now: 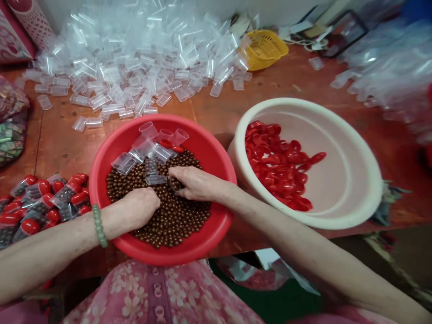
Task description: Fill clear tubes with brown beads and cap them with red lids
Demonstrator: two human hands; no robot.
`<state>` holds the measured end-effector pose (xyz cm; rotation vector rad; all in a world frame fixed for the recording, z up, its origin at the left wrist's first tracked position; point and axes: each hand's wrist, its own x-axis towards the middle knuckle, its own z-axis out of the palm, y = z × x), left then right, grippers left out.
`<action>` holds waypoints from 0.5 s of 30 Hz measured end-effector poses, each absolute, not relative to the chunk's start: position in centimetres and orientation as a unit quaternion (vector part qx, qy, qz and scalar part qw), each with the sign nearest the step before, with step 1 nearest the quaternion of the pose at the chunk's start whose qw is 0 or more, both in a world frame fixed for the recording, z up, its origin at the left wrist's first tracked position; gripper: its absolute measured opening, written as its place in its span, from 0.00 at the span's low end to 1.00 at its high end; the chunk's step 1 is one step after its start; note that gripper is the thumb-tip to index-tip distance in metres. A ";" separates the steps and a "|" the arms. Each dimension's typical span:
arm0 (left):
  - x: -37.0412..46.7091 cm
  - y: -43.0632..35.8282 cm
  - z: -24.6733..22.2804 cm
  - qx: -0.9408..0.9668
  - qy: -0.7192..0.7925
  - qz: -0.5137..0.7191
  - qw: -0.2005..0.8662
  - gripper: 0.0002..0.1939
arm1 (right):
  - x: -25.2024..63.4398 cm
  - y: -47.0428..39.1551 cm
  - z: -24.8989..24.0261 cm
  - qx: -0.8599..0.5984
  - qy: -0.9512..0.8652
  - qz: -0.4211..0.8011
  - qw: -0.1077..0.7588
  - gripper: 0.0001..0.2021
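Brown beads (168,225) lie in a red basin (162,258). My left hand (143,207), with a green bead bracelet (99,226) at its wrist, is closed over the beads; its fingertips and anything in them are hidden. On the right side of the beads, my right hand (191,182) is wrapped round a small clear cup (175,183). Several clear cups (124,163) and red caps (177,149) rest at the back of the basin. One cup with dark beads (151,166) lies between them and my hands.
A cream basin (351,180) with red caps stands at the right. Filled, red-capped cups (43,202) lie at the left. Behind are a heap of clear cups (135,67) and a yellow basket (266,47); more clear plastic (388,67) is at the far right.
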<state>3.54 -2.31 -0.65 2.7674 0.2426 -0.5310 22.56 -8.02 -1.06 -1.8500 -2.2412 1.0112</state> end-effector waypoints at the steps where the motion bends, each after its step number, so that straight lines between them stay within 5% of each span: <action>1: 3.9 -2.5 -0.8 0.962 0.078 -0.204 0.161 0.14 | 22.5 -7.8 -1.0 -0.599 -0.728 0.331 0.035 0.08; 7: 4.8 -2.6 -1.7 0.939 0.043 -0.259 0.223 0.15 | 22.1 -7.0 -0.9 -0.590 -0.736 0.329 0.035 0.11; 15: 4.1 -1.7 1.1 0.868 0.038 -0.205 0.450 0.17 | 22.0 -6.9 -1.0 -0.594 -0.738 0.320 0.025 0.13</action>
